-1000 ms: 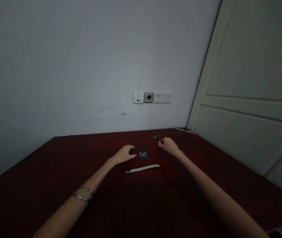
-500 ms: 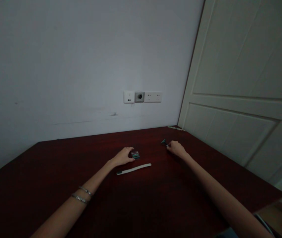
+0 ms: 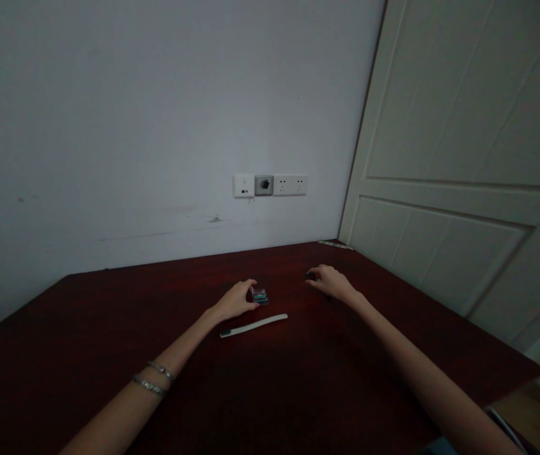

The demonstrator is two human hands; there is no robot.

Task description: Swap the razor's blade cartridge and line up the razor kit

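Observation:
My left hand (image 3: 234, 299) has its thumb and fingers closed around the left side of a small clear plastic case (image 3: 260, 296) with something greenish inside, which sits on the table. Farther right, my right hand (image 3: 331, 280) pinches a small dark razor (image 3: 308, 275) just above the tabletop. Only its dark end shows at the fingertips; the hand hides most of the rest. Closer to me than the case lies a slim white strip (image 3: 255, 325) with a dark patch at its left end, touched by neither hand.
The dark red wooden table (image 3: 270, 392) runs back to a pale wall (image 3: 156, 126) with sockets (image 3: 289, 184). A white panelled door (image 3: 445, 240) stands along the right side. A thin pale strip (image 3: 335, 244) lies at the table's far corner.
My right hand has shifted slightly left and its fingers now cover more of the razor, whose head showed clearly before. My left hand stays at the case. The view has turned slightly.

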